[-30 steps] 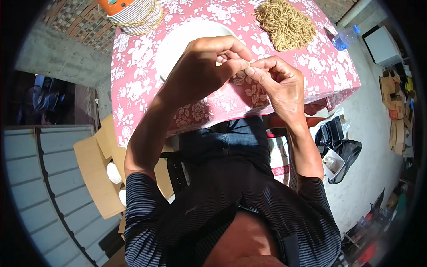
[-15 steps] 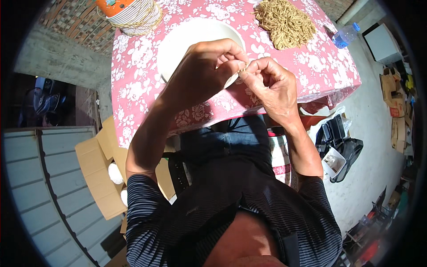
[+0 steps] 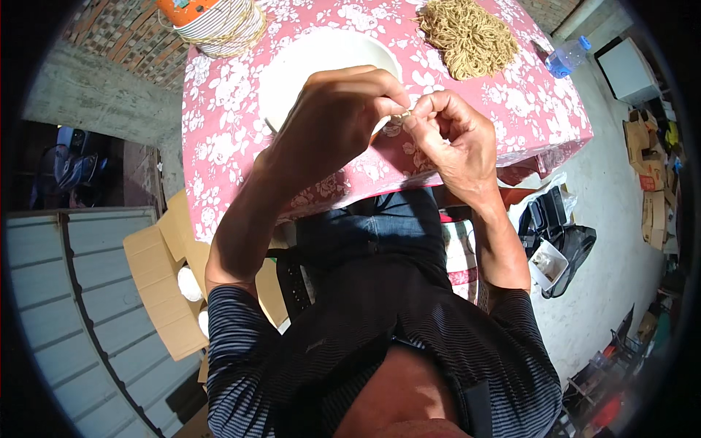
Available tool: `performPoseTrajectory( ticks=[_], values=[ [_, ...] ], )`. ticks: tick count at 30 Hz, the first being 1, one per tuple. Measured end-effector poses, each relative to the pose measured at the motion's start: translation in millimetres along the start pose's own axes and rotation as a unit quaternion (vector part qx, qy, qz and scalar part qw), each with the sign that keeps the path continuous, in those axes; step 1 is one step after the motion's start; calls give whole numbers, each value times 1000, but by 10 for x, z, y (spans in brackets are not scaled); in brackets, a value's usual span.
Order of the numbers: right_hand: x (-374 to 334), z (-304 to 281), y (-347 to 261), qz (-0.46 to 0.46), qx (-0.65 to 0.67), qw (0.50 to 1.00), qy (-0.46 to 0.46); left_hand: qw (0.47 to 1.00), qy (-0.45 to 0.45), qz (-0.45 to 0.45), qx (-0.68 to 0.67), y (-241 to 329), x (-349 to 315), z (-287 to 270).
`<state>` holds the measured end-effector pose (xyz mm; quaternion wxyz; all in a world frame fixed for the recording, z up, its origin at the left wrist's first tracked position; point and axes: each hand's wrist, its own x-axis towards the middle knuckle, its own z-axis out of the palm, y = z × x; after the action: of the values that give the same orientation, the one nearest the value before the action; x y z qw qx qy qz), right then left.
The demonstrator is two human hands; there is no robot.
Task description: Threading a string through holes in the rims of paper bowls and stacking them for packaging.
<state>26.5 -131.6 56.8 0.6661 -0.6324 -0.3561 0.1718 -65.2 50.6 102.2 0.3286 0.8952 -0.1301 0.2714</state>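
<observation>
Over the near rim of a round white basin [image 3: 288, 69], my left hand [image 3: 332, 117] is closed, thumb and forefinger pinched together. Against it, my right hand [image 3: 460, 146] pinches too, its fingertips almost touching those of the left. Between the two pinches shows a small tan bit of cord [image 3: 401, 115], mostly covered by the fingers; its exact form is too small to tell. A heap of tan twisted cord [image 3: 471, 40] lies beyond my right hand on the table.
A pink floral cloth [image 3: 226, 146] covers the table. At the far left stands an orange-topped tub [image 3: 226, 29] wound with cord; a blue-capped bottle [image 3: 567, 58] is at the right edge. Beside me are an open cardboard box [image 3: 164, 285] and a small white container [image 3: 548, 264].
My right hand has shifted slightly to the right, and its fingertips have drawn a little away from the left hand's. My left hand has barely moved; the cord bit stays between them.
</observation>
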Motion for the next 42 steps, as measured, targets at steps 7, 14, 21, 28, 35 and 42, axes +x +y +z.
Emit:
performPoseTrajectory(
  ticks=[7,14,21,28,35,42],
  values=[
    [64,-97,34,-76,-33,997,-11,999,-18,25,11,-16,-9,-2],
    [60,-58,22,-57,-38,998,-6,983,-128,-98,-91,-77,15,-63],
    [3,-50,81,-88,-70,993,26,960,-137,-174,-173,-82,29,-69],
    [-51,-119,19,-134,-90,987,23,976,-106,-113,-155,-166,-30,-19],
    [-88,-106,-21,-176,-143,973,36,971,-107,-131,-167,-138,-47,15],
    [-74,-52,-80,-264,-244,930,82,975,-91,-159,-128,50,18,-9]
  ],
)
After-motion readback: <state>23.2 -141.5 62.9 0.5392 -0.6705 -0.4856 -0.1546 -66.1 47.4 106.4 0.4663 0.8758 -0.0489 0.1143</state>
